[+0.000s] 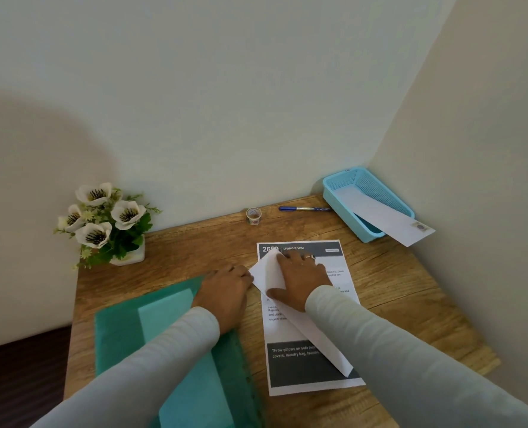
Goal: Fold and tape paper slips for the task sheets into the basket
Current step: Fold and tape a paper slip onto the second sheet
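A printed task sheet (303, 369) lies on the wooden table (395, 288). Across it lies a white folded paper slip (321, 338), running diagonally. My right hand (299, 279) presses flat on the slip's upper end, fingers spread. My left hand (225, 288) rests beside the slip's left corner, fingertips touching its edge. A blue mesh basket (389, 193) sits in the far right corner with another folded, taped slip (380, 214) leaning out over its front rim. A small roll of tape (253, 216) stands near the back wall.
A blue pen (303, 208) lies between the tape roll and the basket. A green folder (127, 329) lies under my left forearm. A pot of white artificial flowers (105, 223) stands at the back left. Walls close the back and right sides.
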`<state>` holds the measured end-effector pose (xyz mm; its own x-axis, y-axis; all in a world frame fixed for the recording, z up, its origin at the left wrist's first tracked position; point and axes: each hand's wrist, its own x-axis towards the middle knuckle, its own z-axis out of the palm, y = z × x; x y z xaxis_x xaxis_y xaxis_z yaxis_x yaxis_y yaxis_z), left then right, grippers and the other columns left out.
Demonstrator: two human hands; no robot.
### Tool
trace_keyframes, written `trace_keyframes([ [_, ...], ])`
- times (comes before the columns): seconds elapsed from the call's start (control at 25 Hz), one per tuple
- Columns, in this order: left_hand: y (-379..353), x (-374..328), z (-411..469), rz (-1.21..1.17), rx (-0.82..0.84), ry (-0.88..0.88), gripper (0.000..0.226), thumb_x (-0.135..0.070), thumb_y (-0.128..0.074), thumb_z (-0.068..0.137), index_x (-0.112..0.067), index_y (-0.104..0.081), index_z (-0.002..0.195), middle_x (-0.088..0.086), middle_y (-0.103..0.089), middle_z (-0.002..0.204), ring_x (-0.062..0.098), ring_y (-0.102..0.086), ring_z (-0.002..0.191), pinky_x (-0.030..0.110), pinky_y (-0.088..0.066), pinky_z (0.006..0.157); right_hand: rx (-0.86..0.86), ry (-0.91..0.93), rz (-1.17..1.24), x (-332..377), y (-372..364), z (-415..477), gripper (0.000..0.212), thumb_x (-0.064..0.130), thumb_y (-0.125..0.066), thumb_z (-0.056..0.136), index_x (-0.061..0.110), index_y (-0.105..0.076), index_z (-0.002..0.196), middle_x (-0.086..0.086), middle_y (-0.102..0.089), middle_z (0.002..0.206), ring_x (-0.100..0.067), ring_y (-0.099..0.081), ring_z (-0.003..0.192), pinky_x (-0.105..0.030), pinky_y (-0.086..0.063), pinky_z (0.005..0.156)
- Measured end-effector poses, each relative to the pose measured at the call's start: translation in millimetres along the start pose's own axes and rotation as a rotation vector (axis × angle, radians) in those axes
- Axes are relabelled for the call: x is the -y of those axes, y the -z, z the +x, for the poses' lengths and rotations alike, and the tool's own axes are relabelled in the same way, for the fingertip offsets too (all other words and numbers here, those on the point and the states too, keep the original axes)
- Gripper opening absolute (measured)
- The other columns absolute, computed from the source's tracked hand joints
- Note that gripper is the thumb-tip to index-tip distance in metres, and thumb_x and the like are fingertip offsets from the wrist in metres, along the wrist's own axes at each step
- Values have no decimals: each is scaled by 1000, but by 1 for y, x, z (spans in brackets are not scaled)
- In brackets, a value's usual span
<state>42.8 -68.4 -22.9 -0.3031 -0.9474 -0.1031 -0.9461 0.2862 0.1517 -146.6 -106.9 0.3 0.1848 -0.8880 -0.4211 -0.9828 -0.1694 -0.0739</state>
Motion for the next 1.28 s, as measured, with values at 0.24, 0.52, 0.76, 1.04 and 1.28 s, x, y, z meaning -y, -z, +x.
trace_keyframes([
  [0.24,-1,-4,-2,-36,-28,21,39,-33,-43,105,-26,-58,140,-8,-55,142,17,-48,129,37,-41,112,75,-239,135,-23,-5,-18,125,68,-84,66,27,-11,160,-7,-22,165,-40,-37,146,-56,-45,110],
  [0.52,6,-8,2,-223,-36,118,32,-35,-53,100,-30,-65,129,-11,-59,131,14,-53,115,28,-50,97,-5,-193,322,-30,-1,-21,60,33,-77,88,28,-48,140,-4,-60,139,-32,-57,126,-47,-45,110],
  [0.76,25,-5,16,-492,-170,188,28,-23,-65,98,-32,-62,125,-11,-55,126,13,-54,111,25,-46,91,-104,-40,473,-35,15,-28,31,13,-54,102,31,-62,127,1,-66,131,-25,-63,117,-38,-53,102],
  [1.04,40,10,13,-945,-214,320,23,-6,-71,93,-28,-76,91,-8,-72,105,15,-66,100,34,-59,86,-335,80,432,-46,36,-30,28,18,-63,98,29,-65,124,5,-64,128,-20,-59,117,-38,-50,104],
  [1.28,15,35,-14,-853,-199,473,19,-6,-71,92,-25,-71,88,0,-70,95,22,-67,89,43,-64,71,-219,-1,343,-57,12,-38,38,30,-65,98,33,-57,135,5,-52,146,-23,-54,130,-38,-48,108],
])
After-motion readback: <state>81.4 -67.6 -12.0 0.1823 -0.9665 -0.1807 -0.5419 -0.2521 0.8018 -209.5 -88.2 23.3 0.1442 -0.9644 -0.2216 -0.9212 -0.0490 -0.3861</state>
